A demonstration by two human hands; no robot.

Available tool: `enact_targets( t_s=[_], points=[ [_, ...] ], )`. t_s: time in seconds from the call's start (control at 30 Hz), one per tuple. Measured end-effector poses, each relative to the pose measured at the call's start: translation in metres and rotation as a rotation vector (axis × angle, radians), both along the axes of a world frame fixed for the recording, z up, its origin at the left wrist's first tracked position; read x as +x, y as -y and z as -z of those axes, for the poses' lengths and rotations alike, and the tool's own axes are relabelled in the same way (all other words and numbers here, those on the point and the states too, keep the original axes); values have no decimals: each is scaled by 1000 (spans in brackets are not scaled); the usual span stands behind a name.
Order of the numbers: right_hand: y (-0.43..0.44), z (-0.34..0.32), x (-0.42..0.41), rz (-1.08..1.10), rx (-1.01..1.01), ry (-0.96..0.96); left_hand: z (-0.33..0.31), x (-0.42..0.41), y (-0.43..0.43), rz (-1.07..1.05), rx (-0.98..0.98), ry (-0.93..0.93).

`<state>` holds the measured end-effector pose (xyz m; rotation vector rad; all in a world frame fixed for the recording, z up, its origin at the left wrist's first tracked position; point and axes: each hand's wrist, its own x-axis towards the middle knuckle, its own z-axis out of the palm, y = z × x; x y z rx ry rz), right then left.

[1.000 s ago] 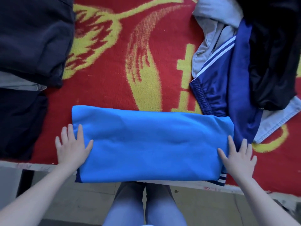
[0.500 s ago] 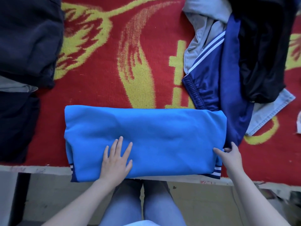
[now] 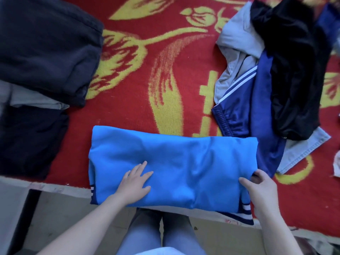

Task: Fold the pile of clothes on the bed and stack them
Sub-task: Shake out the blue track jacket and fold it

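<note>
Folded bright-blue garment (image 3: 173, 168) lies lower centre of frame at the bed edge, on a red/yellow blanket (image 3: 165, 70). Left hand (image 3: 135, 183) rests flat on its lower-left part, fingers straight & spread. Right hand (image 3: 261, 190) grips its lower-right end, thumb on top, fingers curled round the edge. Unfolded clothes pile (image 3: 294, 70) sits upper right, dark folded stack (image 3: 46, 52) upper left.

head view, steeply downward, close over bed (image 3: 165, 89)
</note>
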<state>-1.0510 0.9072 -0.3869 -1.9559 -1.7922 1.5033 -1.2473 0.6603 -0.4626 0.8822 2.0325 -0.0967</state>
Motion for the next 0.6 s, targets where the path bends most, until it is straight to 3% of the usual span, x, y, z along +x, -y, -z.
enact_targets(
  t_s=[0.07,0.2,0.27,0.33,0.47,0.5,0.6],
  points=[
    [16,-24,-23,-97,48,-76,-4,-7,-1,-172,15,147],
    [69,-47,-76,-448,213,-149,-20,-21,-4,-975,258,465],
    [108,-48,-109,-632,460,-188,-30,-30,-1,-1297,367,636],
    [148,-49,-146,-739,527,-279,-37,-39,9,-1557,515,757],
    [187,-36,-184,-828,387,-350,-49,-54,37,-1685,789,713],
    [193,-34,-188,-862,306,-330,-50,-59,47,-1678,846,806],
    [204,-26,-190,-950,164,-322,-57,-60,64,-1675,795,880]
  ],
)
